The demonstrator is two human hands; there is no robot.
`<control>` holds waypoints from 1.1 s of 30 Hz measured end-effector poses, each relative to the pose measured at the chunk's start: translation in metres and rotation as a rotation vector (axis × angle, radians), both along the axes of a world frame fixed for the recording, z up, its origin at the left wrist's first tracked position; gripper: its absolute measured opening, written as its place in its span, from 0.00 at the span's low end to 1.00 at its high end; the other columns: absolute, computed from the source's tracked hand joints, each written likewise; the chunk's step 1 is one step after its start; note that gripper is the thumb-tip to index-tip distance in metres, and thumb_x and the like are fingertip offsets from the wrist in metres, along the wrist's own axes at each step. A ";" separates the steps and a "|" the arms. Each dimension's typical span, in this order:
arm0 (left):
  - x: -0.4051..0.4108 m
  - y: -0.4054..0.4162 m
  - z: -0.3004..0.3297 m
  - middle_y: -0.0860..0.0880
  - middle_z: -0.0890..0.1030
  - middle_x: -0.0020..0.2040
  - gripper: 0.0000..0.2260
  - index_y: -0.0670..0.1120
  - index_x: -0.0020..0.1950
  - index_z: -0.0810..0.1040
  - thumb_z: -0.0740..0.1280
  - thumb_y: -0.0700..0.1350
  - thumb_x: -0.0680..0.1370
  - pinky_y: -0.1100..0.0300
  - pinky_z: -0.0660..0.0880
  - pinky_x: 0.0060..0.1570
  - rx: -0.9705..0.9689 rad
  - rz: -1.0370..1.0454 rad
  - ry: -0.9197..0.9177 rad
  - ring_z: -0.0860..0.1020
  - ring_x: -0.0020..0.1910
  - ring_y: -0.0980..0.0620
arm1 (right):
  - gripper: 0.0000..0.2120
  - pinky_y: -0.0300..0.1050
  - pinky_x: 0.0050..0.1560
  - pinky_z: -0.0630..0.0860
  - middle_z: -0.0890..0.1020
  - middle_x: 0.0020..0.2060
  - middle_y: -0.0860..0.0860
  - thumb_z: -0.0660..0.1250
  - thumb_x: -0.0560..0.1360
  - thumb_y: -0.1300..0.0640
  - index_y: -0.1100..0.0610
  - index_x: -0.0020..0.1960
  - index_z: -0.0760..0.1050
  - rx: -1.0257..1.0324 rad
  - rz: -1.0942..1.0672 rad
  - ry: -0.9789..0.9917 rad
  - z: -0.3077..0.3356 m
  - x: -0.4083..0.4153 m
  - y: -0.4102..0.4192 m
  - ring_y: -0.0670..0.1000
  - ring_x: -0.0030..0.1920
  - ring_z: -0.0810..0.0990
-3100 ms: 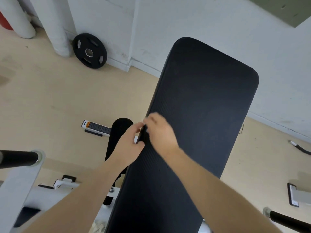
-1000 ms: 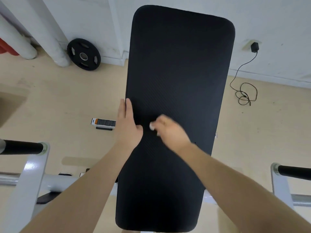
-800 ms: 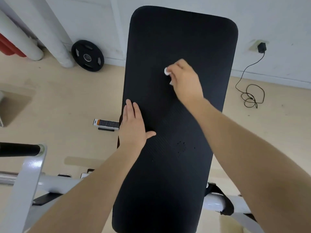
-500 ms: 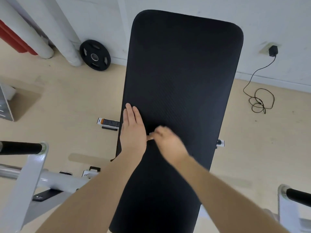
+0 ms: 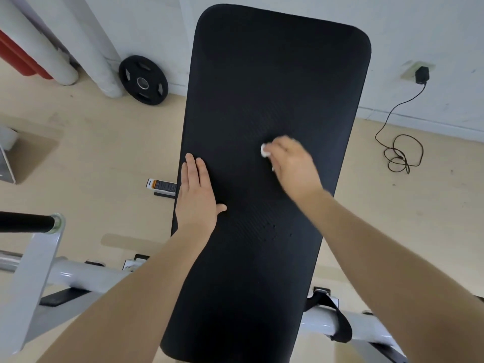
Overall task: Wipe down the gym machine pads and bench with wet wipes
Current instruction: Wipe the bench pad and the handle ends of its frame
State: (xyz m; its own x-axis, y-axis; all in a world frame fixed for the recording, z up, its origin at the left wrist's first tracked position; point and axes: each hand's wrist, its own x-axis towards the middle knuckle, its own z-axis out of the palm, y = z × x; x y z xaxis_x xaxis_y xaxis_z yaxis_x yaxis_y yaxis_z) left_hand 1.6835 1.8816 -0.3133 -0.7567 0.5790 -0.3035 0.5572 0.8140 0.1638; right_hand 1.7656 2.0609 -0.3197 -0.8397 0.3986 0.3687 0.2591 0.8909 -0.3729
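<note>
A long black bench pad (image 5: 275, 74) runs up the middle of the view, away from me. My left hand (image 5: 197, 195) lies flat on its left side, fingers straight and pointing up the pad. My right hand (image 5: 293, 166) is blurred with motion near the pad's middle and presses a small wad of white wet wipe (image 5: 265, 150) against the surface. Only a bit of the wipe shows past the fingers.
A black weight plate (image 5: 143, 79) leans on the wall at the back left beside white pipes (image 5: 97, 48). A black charger cable (image 5: 398, 153) coils on the floor at right. The white machine frame (image 5: 65, 273) with a black bar (image 5: 26, 222) crosses low left.
My right hand has swept with the wipe from beside my left thumb up and to the right on the pad. The left hand has stayed flat in place.
</note>
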 end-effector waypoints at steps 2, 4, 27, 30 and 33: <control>0.000 -0.001 0.003 0.41 0.38 0.76 0.49 0.39 0.75 0.38 0.70 0.54 0.72 0.55 0.52 0.73 -0.017 -0.020 0.020 0.44 0.76 0.44 | 0.09 0.45 0.33 0.78 0.79 0.41 0.58 0.60 0.69 0.63 0.60 0.45 0.78 -0.018 0.080 -0.052 -0.019 0.035 -0.034 0.58 0.40 0.76; 0.004 0.000 0.007 0.40 0.38 0.76 0.48 0.38 0.75 0.37 0.70 0.53 0.72 0.54 0.51 0.73 -0.018 -0.014 0.030 0.44 0.76 0.43 | 0.10 0.42 0.31 0.77 0.79 0.41 0.55 0.67 0.64 0.65 0.58 0.46 0.76 -0.019 0.176 -0.189 -0.033 0.070 -0.067 0.54 0.41 0.75; 0.046 0.031 0.008 0.42 0.38 0.76 0.52 0.41 0.75 0.37 0.73 0.55 0.69 0.49 0.50 0.74 -0.061 -0.192 0.035 0.44 0.76 0.42 | 0.19 0.44 0.30 0.79 0.78 0.38 0.57 0.76 0.53 0.72 0.61 0.41 0.78 -0.030 0.179 -0.318 -0.028 0.092 -0.037 0.57 0.35 0.79; 0.056 0.037 0.009 0.40 0.34 0.75 0.58 0.40 0.74 0.32 0.73 0.61 0.66 0.49 0.46 0.73 -0.082 -0.174 0.007 0.41 0.76 0.40 | 0.10 0.49 0.35 0.79 0.78 0.39 0.61 0.68 0.62 0.71 0.63 0.42 0.78 -0.153 0.047 -0.203 0.001 0.080 -0.005 0.62 0.37 0.79; 0.066 0.047 0.006 0.41 0.38 0.76 0.55 0.42 0.74 0.33 0.71 0.61 0.68 0.49 0.45 0.73 -0.008 -0.277 0.071 0.42 0.76 0.41 | 0.10 0.50 0.45 0.73 0.76 0.49 0.64 0.60 0.72 0.70 0.66 0.50 0.77 -0.172 -0.258 -0.058 0.040 0.056 0.056 0.63 0.43 0.78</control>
State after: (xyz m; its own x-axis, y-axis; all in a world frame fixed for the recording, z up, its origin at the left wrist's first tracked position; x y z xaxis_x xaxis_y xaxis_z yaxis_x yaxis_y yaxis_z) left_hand 1.7499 1.9283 -0.3072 -0.5894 0.7647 -0.2604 0.7686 0.6301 0.1106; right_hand 1.8212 2.1169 -0.2797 -0.7204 0.6537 0.2317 0.4939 0.7181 -0.4904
